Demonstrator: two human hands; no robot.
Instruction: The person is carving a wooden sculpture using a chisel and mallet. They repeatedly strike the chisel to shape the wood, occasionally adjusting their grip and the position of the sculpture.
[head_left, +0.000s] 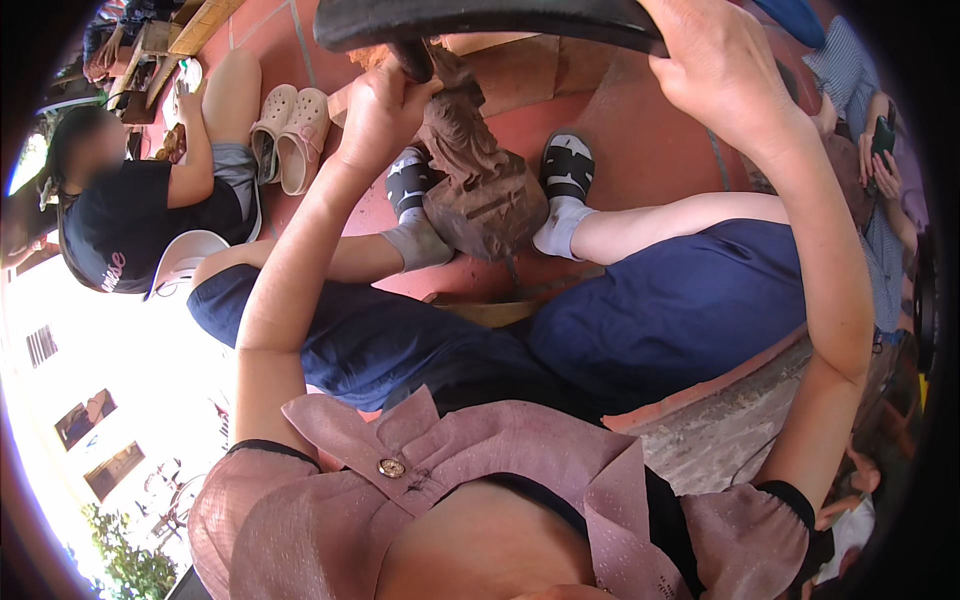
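Note:
Both my arms are raised toward the top of the view. A black, curved, smooth band (490, 22) spans the space between my hands, close to the camera; I cannot make out its kind. My left hand (378, 118) is closed round a short dark stub hanging from the band's left part. The band's right end is in the grip of my right hand (715, 85), whose fingers are partly cut off by the upper edge. Below, a brown carved wooden statue (485, 205) with a draped figure stands on the floor between my sandalled feet, its top partly hidden.
A pair of pale clogs (290, 138) sits on the red tiled floor (650, 130) at the left. Beside them a person in a black shirt (130, 210) sits working. Wooden pieces (520, 80) lie beyond the statue. At the right, another person holds a phone (882, 138).

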